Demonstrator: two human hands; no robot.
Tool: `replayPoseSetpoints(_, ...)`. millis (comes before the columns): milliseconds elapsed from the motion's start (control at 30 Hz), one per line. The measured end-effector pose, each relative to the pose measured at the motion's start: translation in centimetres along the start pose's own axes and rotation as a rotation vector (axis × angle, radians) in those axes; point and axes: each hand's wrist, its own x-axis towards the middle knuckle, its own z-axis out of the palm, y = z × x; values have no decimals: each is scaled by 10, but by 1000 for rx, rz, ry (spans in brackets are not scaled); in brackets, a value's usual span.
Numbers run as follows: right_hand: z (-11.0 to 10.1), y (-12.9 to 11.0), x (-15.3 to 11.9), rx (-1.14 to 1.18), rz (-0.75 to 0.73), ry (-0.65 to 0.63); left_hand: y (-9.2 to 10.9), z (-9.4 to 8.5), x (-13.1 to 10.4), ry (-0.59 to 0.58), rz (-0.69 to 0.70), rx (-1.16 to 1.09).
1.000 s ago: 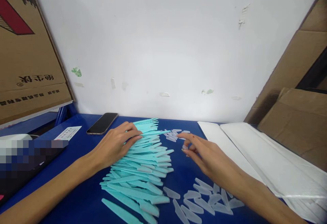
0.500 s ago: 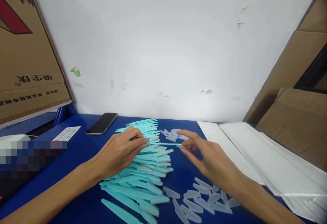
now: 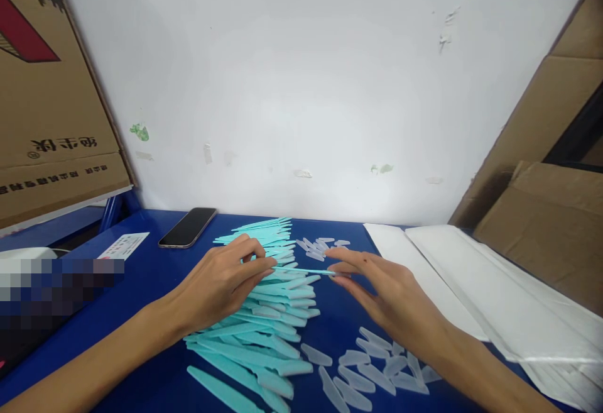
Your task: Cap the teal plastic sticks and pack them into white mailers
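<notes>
A slim turquoise eyebrow razor (image 3: 301, 270) spans the gap between my hands, seen edge-on above the pile. My left hand (image 3: 238, 273) pinches its left end between thumb and fingers. At the other end, the thumb and fingers of my right hand (image 3: 377, 278) close on a small translucent blade cap (image 3: 340, 274) around the razor's tip. How far the cap covers the tip is hidden by the fingers. Beneath lies a long overlapping pile of turquoise eyebrow razors (image 3: 268, 344), many with pale covers on their right ends.
Loose translucent caps (image 3: 374, 375) lie at the front right, and a smaller group (image 3: 313, 246) sits farther back. White padded sheets (image 3: 471, 275) are on the right. A phone (image 3: 188, 227) and a card (image 3: 125, 245) rest on the blue table (image 3: 151, 275). Cardboard (image 3: 541, 231) stands at the right.
My right hand's fingers have closed together on the cap at the razor's tip, with the index finger lowered. The razor's right end has dipped slightly. My left hand is nearly still.
</notes>
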Motion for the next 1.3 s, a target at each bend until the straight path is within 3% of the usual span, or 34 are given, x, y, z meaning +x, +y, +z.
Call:
replayPoseSetpoints(200,8,-6,-2,2,-135,-4,15,0,2,45,20,-119)
replayPoseSetpoints(400,13,-9,-6,13,-189,39,32,-6,7,141,9,-270)
replayPoseSetpoints(533,15,-8,-8,3,-200,11,32,-6,7,139,-8,-304)
replayPoseSetpoints(667,17,-9,-6,44,-155,-11,28,-7,6,61,-40,-255)
replayPoseSetpoints(900,17,-8,-2,43,-61,-69,16,-13,8,-209,-51,-71)
replayPoseSetpoints(1067,10,-6,-2,28,23,-72,-6,-14,0,-225,-187,-17)
replayPoseSetpoints(1300,4,-4,1,-13,9,-69,-20,-12,-1,-278,-241,-68)
